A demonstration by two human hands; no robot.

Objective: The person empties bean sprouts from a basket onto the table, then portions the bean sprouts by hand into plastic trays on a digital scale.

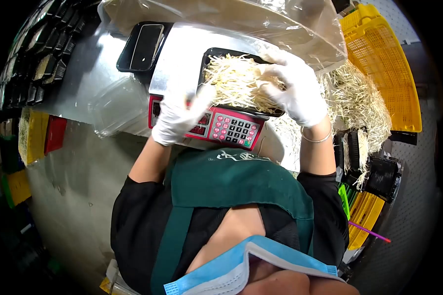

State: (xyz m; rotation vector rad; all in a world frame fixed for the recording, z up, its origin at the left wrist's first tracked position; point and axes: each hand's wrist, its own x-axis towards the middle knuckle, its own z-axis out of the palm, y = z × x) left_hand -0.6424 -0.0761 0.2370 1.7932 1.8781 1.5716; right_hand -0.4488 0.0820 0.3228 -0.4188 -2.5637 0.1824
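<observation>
A black tray (220, 52) heaped with pale bean sprouts (234, 81) rests on a silver-topped scale (179, 42) with a red keypad panel (234, 130). My left hand (174, 118), in a white glove, is beside the tray's near left corner, thumb and fingers apart; glare washes out some fingertips. Over the tray's right side, my gloved right hand (298, 91) has its fingers spread and curved against the sprouts. Neither hand visibly holds anything.
A phone (146, 46) lies in a black tray left of the scale, above a clear container (118, 105). Stacked black trays (47, 64) stand far left. Loose sprouts (362, 103), a yellow basket (386, 64) and black containers (381, 174) are at right. Clear plastic (280, 24) covers the back.
</observation>
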